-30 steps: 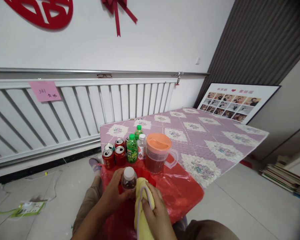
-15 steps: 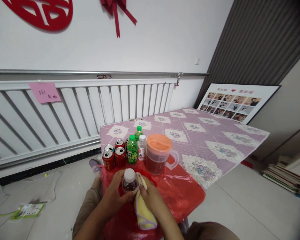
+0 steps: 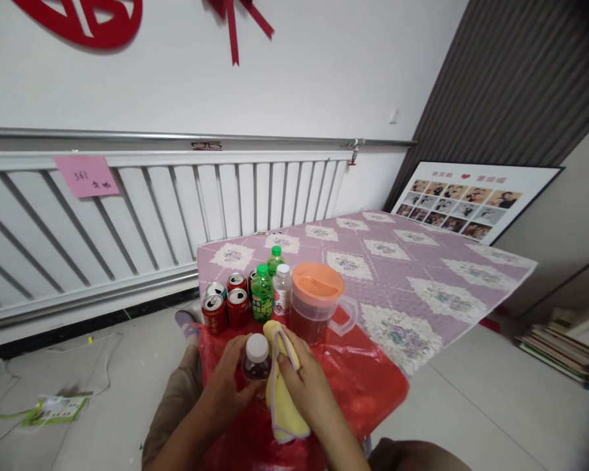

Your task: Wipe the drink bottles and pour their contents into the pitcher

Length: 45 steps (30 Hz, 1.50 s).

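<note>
My left hand (image 3: 226, 383) is wrapped round a clear bottle (image 3: 256, 358) with a white cap and dark liquid inside, upright on the red plastic sheet (image 3: 358, 379). In my right hand (image 3: 307, 376) is a folded yellow cloth (image 3: 283, 405) with a purple edge, right beside the bottle. Whether the cloth touches the bottle I cannot tell. Just beyond my hands stand several drink cans (image 3: 214, 313), a green-capped bottle (image 3: 262, 294) with another green-capped bottle (image 3: 275, 260) behind, a white-capped bottle (image 3: 281, 291), and a clear pitcher (image 3: 309, 320) with an orange lid.
A purple flowered cloth (image 3: 387, 288) covers the table surface beyond. Behind it runs a white radiator (image 3: 235, 203) along the wall. A photo board (image 3: 471, 203) leans at the back right. On the floor at left lies a power strip (image 3: 61, 409) with cables.
My right hand and the yellow cloth have risen a little, and the cloth's top now stands higher beside the bottle. My left hand keeps its hold. The view has shifted slightly.
</note>
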Tool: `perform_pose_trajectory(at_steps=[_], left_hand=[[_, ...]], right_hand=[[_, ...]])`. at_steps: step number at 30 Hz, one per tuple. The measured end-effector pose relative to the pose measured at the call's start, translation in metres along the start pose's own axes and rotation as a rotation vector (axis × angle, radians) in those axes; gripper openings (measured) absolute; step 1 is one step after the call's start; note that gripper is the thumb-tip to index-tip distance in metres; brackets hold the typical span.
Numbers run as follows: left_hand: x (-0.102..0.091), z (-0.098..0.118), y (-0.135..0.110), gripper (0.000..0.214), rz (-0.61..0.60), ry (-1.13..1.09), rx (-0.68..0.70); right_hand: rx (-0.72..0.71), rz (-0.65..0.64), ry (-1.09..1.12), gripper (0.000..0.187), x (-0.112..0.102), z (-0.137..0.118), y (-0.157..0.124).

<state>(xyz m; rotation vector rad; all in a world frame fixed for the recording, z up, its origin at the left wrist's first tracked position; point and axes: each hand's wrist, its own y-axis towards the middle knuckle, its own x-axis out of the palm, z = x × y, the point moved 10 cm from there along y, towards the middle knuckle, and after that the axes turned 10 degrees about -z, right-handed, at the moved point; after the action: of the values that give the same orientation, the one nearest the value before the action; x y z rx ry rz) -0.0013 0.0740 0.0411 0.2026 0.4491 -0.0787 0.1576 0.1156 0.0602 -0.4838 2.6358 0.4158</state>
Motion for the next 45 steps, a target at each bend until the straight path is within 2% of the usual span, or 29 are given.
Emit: perform_pose_trajectory(at_steps=[5,8,11,15,18,22,25,29,32,35,39,45], left_hand=[[0.002,-0.003,0.000,0.060,-0.013,0.019,0.021],[0.001,-0.003,0.001,0.061,-0.005,0.026,0.031],[0.001,-0.003,0.001,0.063,0.001,0.029,0.037],[0.001,0.001,0.001,0.064,0.007,0.032,0.067],[0.001,0.000,0.002,0.060,0.015,0.011,0.047],[-0.002,0.001,0.002,0.059,0.046,-0.043,0.027],[0.000,0.003,0.003,0.062,0.017,-0.036,0.045],[0.000,0.003,0.001,0.067,0.012,0.015,0.100],[-0.001,0.001,0.001,0.071,0.023,0.030,0.102],[0.000,0.002,0.002,0.070,0.011,0.020,0.080],[-0.001,0.005,0.004,0.067,0.013,0.004,0.072],[0.000,0.005,0.004,0.063,0.009,0.005,0.093]], right_hand=[[0.075,-0.027,-0.017,0.047,0.020,0.040,-0.014],[0.073,-0.032,-0.042,0.046,0.020,0.043,-0.021],[0.026,-0.005,-0.105,0.045,0.004,0.019,-0.020],[-0.124,0.018,-0.266,0.049,-0.015,-0.045,-0.013],[-0.198,-0.140,-0.508,0.060,0.004,-0.085,-0.005],[-0.192,-0.250,-0.754,0.049,0.023,-0.106,0.010],[-0.167,-0.233,-0.771,0.049,0.020,-0.104,0.024],[-0.115,-0.205,-0.688,0.053,0.010,-0.087,0.034],[-0.088,-0.198,-0.654,0.059,0.006,-0.073,0.029],[-0.064,-0.138,-0.633,0.059,-0.002,-0.064,0.017],[-0.114,-0.012,-0.535,0.056,-0.013,-0.068,0.003],[-0.058,-0.042,-0.466,0.054,0.002,-0.059,0.002]])
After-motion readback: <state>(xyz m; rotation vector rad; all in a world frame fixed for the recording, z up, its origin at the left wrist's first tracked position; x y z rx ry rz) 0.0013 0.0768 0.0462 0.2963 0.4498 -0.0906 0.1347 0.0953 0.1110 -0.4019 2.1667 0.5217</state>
